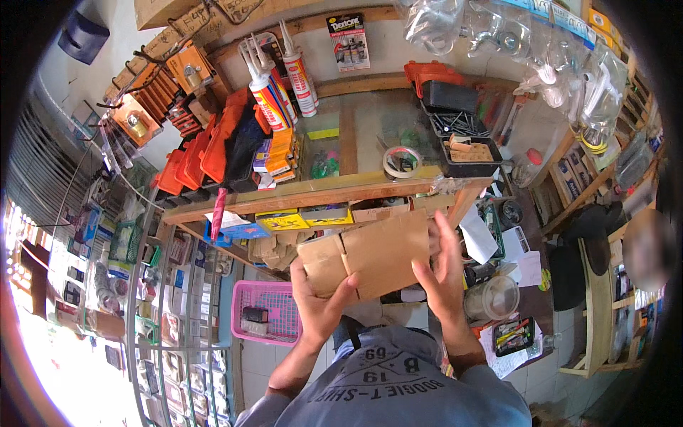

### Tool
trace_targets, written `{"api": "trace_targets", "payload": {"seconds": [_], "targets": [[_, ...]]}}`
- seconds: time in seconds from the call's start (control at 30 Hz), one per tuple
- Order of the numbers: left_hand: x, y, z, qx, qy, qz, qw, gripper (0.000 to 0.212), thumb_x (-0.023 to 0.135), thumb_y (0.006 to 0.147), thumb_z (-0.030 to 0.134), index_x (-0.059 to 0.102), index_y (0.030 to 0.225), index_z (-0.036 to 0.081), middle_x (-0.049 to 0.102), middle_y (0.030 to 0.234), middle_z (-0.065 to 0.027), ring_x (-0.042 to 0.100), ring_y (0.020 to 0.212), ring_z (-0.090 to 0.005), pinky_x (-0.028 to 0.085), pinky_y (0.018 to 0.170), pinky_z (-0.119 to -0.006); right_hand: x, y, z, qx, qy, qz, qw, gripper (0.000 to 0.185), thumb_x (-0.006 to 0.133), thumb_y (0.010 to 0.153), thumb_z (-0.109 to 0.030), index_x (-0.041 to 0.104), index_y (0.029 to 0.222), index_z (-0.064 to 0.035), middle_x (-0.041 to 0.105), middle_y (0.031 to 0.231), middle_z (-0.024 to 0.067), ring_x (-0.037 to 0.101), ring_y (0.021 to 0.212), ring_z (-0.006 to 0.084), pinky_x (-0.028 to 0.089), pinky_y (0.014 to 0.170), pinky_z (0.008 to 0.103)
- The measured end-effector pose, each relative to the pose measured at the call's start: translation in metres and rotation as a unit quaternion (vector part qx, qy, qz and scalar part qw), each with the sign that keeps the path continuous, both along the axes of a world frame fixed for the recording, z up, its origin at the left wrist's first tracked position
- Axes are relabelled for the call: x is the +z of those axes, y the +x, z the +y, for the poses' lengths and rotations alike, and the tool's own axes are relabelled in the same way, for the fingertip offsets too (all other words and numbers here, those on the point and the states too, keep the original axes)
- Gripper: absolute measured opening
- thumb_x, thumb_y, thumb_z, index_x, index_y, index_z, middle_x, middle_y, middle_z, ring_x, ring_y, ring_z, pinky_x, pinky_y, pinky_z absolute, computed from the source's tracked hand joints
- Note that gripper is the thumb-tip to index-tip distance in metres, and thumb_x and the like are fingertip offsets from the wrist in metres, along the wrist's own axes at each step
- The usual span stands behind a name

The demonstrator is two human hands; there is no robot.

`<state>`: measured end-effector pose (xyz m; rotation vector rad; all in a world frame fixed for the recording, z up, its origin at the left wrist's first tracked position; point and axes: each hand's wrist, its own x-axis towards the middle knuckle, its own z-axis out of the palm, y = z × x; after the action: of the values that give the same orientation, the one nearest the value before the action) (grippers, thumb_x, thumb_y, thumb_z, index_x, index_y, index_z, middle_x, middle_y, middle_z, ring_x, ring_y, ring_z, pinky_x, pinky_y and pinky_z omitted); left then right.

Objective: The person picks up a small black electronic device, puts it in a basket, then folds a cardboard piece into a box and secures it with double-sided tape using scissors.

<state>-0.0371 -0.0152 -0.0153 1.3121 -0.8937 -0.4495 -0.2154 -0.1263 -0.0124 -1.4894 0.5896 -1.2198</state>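
A flattened-looking brown cardboard box [381,256] is held up in front of my chest, tilted, with a dark line or slit across its left part. My left hand [320,307] grips its left end, thumb on the near face and the other fingers mostly hidden. At the right end is my right hand [445,272], its thumb against the near face at the edge. Its fingers reach up and behind the box, partly out of sight. Just beyond the box runs the wooden-framed glass counter [320,189], with a shelf of small boxes [304,217] under its top.
Silicone sealant tubes [267,101], orange-lidded organizer cases [213,149], a tape roll [401,162] and a black tray of screws [459,125] stand on the counter. A pink plastic basket [267,285] sits lower left. Right, a dark table holds a clear plastic jar [492,299]. Another person's blurred head shows far right.
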Motion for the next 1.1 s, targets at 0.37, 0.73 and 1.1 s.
{"api": "trace_targets", "payload": {"seconds": [0.37,0.73,1.1], "targets": [[-0.035,0.017,0.014,-0.157,-0.078,-0.136,0.975,0.123,0.075,0.085,0.047,-0.016,0.155,0.003,0.024,0.154,-0.03,0.032,0.142,-0.0389,0.025,0.117,-0.054,-0.03,-0.008,0.029,0.158,0.018,-0.062,0.985,0.094,0.075,0.092,-0.034,0.015,0.155,0.0033,0.028,0.158,0.0258,0.031,0.147,0.031,0.026,0.12,0.0435],[-0.034,0.011,0.001,-0.184,-0.204,-0.131,0.952,0.065,0.071,0.092,0.026,0.032,0.142,0.009,0.043,0.141,-0.0293,0.045,0.131,-0.0388,0.035,0.109,-0.054,-0.043,-0.006,0.033,0.048,-0.142,-0.018,0.989,0.059,0.055,0.103,-0.046,0.034,0.141,-0.0067,0.035,0.143,0.0249,0.042,0.132,0.0336,0.031,0.113,0.0466],[-0.005,0.01,0.003,-0.202,-0.128,-0.269,0.933,0.052,0.084,0.081,0.023,0.062,0.124,0.006,0.05,0.136,-0.0306,0.061,0.116,-0.0424,0.052,0.095,-0.049,-0.016,-0.012,0.03,0.044,-0.022,-0.044,0.998,0.093,0.061,0.093,-0.065,0.035,0.152,0.0022,0.052,0.13,0.0148,0.053,0.119,0.0241,0.04,0.104,0.0355]]}}
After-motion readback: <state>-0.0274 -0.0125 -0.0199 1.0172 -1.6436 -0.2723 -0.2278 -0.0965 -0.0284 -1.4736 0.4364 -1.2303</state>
